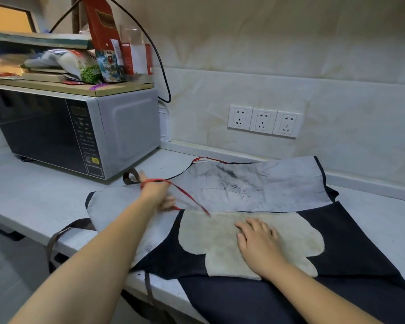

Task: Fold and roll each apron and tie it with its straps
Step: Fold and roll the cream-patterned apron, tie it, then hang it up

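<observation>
Navy apron (348,242) with cream patch (208,235), flat, overlapping grey apron (267,183), red strap (192,197) raised

No legible text or labels

microwave (80,132) left, counter (33,195) seemingly free

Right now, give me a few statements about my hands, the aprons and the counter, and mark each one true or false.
1. The left hand holds the red strap. True.
2. The right hand is lifted clear of the aprons. False: it rests flat on the cream patch of the dark apron.
3. Three wall sockets sit side by side behind the counter. True.
4. The microwave stands to the right of the aprons. False: it stands to their left.
5. The grey apron is already rolled and tied. False: it lies spread out.
</observation>
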The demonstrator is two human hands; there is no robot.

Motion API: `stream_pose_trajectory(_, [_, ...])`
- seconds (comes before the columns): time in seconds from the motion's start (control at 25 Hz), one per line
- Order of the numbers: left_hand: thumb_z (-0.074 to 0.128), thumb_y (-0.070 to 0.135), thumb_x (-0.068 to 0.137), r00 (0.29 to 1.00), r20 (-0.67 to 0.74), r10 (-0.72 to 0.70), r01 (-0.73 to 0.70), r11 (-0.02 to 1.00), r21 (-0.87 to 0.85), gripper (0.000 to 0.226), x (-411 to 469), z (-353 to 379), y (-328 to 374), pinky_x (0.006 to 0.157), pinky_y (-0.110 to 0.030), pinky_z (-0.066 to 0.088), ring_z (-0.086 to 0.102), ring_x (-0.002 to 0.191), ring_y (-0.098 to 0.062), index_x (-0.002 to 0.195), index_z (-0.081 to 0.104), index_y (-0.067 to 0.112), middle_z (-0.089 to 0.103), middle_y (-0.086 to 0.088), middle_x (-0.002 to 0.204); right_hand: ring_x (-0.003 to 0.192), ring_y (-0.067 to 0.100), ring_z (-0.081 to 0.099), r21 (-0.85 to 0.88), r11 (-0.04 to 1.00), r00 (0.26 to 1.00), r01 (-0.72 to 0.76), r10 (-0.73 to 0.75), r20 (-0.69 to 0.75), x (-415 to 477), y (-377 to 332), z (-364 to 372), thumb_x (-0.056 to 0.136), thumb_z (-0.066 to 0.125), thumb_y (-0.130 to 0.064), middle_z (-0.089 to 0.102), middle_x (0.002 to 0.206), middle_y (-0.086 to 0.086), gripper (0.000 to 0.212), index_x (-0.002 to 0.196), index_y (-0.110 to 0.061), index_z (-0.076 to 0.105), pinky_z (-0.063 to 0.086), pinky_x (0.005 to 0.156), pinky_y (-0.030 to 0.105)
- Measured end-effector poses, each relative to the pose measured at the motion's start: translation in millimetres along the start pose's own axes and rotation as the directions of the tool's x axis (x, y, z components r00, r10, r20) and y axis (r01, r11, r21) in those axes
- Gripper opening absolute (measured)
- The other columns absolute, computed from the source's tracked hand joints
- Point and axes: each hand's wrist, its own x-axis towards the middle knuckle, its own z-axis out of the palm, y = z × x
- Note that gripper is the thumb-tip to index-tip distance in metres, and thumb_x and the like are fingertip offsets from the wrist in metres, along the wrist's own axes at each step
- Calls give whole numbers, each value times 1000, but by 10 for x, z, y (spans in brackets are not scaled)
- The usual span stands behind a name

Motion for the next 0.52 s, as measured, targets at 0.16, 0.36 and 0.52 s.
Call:
stream_pose_trajectory(0.16, [53,20,99,950,-257,-177,92,946,-312,38,278,-546,35,44,-33,57,66,74,-30,135,43,13,55,-17,128,138,14,26,21,1000,999,4,-5,37,37,10,-56,100,30,-41,34,147,-9,39,138,-38,41,21,111,38])
stream_pose_trajectory(0.36, [52,33,93,872,263,413,-452,473,756,47,-226,101,-272,107,-40,39,49,126,-28,138,47,21,47,-10,143,131,19,36,225,970,996,-89,84,33,212,219,-285,100,38,-30,42,139,-2,39,138,-31,44,32,104,36])
stream_pose_trajectory(0.52, [30,69,92,716,672,192,-663,-118,740,67,-708,836,-691,115,-64,1,-3,150,-26,151,18,41,1,1,164,130,27,35,167,954,959,-250,268,-95,344,710,-435,99,40,-27,38,144,6,42,141,-24,41,35,104,36])
